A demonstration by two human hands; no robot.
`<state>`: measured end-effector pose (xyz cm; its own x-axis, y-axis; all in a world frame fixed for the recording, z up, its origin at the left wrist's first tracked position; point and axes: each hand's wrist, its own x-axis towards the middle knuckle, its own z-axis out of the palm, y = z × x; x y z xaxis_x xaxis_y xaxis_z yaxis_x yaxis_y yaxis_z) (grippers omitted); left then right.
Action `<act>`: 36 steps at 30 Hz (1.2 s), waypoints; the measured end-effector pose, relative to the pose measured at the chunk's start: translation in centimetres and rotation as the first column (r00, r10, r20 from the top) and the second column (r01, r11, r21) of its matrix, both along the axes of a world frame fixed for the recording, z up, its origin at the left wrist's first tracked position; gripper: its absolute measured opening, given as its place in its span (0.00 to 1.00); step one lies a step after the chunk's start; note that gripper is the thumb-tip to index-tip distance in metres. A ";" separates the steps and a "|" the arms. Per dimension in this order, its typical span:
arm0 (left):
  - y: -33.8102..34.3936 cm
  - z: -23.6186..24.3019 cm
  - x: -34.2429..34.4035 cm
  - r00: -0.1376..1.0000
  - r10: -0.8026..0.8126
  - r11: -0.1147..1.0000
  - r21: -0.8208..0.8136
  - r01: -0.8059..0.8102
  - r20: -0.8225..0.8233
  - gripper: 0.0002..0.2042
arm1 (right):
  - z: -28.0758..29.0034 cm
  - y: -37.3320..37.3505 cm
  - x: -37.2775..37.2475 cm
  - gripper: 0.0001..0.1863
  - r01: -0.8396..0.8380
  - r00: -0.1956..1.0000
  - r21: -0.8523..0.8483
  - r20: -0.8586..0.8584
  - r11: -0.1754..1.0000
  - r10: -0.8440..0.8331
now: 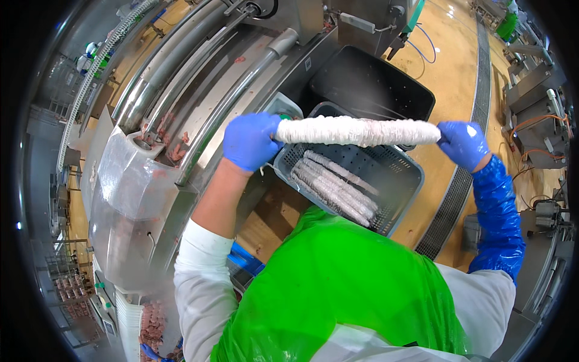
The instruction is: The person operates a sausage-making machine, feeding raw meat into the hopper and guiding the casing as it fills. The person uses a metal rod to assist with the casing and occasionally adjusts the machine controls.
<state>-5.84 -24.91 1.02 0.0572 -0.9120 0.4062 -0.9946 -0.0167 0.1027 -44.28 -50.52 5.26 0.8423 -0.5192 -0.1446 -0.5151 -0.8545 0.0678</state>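
A long white shirred sausage casing (359, 131) stretches level between my two hands, in front of me. My left hand (250, 142), in a blue glove, is closed round its left end. The other end is in the fingers of my blue-gloved right hand (463, 145). Below it stands a grey perforated basket (398, 175), and several more shirred casings (335, 187) lie side by side in it. The raised casing hides part of the basket's far side.
To the left is a steel machine (136, 211) with long rails and meat scraps. A black crate (374, 84) stands beyond the basket. A drain grate (443, 217) crosses the yellow floor at right. At lower left, another blue-gloved hand (155, 353) is near meat (152, 323).
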 end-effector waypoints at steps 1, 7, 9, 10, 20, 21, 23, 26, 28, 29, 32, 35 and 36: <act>-0.5 0.6 0.3 0.999 -0.005 0.999 0.041 0.004 0.035 0.09 | -1.4 0.7 -0.5 0.15 -0.028 0.996 0.098 0.090 0.995 0.019; -1.7 2.5 1.1 0.980 0.113 0.986 -0.137 -0.091 0.166 0.22 | -12.1 8.1 -2.1 0.17 -0.060 0.863 0.724 0.383 0.687 -0.328; -0.6 2.2 1.5 0.968 0.237 0.932 -0.300 -0.204 0.080 0.29 | -12.7 10.3 -2.3 0.16 0.004 0.846 0.740 0.356 0.673 -0.396; 0.7 0.4 1.0 0.920 0.202 0.906 -0.293 -0.306 -0.336 0.24 | -13.8 11.3 -2.9 0.16 0.009 0.822 0.734 0.381 0.679 -0.423; -5.0 -9.5 -1.9 -0.564 -0.244 0.897 0.038 -0.441 -0.789 0.23 | -14.8 15.6 -2.7 0.17 0.048 0.807 0.824 0.301 0.565 -0.508; -5.3 -10.0 -4.4 -0.526 -0.117 0.953 0.053 -0.297 -0.842 0.23 | -15.1 15.7 -2.1 0.18 0.056 0.810 0.816 0.300 0.575 -0.504; -5.3 -10.7 -7.5 -0.451 -0.073 0.972 0.037 -0.232 -0.890 0.25 | -15.9 15.5 -2.2 0.19 0.007 0.799 0.794 0.362 0.608 -0.481; -6.0 -10.8 -4.4 -0.557 -0.266 0.934 -0.068 -0.350 -0.787 0.27 | -15.0 15.4 -2.8 0.20 -0.008 0.801 0.831 0.338 0.557 -0.493; -6.8 -11.0 -0.6 -0.589 -0.334 0.910 -0.088 -0.405 -0.735 0.26 | -14.3 15.6 -2.4 0.19 -0.075 0.799 0.823 0.388 0.564 -0.460; -7.0 -10.6 1.0 -0.564 -0.322 0.911 -0.087 -0.403 -0.760 0.25 | -14.2 15.7 -2.0 0.20 -0.046 0.800 0.843 0.352 0.536 -0.485; -7.4 -10.2 -5.6 -0.512 -0.060 0.985 0.031 -0.167 -0.857 0.24 | -14.5 15.7 -1.5 0.20 0.018 0.804 0.862 0.289 0.506 -0.521; -6.8 -8.9 -4.8 -0.474 -0.202 0.947 -0.049 -0.316 -0.857 0.24 | -14.9 14.8 -2.2 0.21 -0.036 0.779 0.846 0.357 0.531 -0.516; -6.5 -9.4 -3.0 -0.463 -0.210 0.949 -0.065 -0.310 -0.861 0.25 | -14.6 14.7 -2.3 0.21 -0.053 0.784 0.849 0.361 0.526 -0.504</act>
<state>-8.84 -31.41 -8.36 0.5932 -0.7811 -0.1948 0.5508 0.2174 0.8058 -46.53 -35.78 -9.36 0.7775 -0.5988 -0.1923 -0.4010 -0.2364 -0.8851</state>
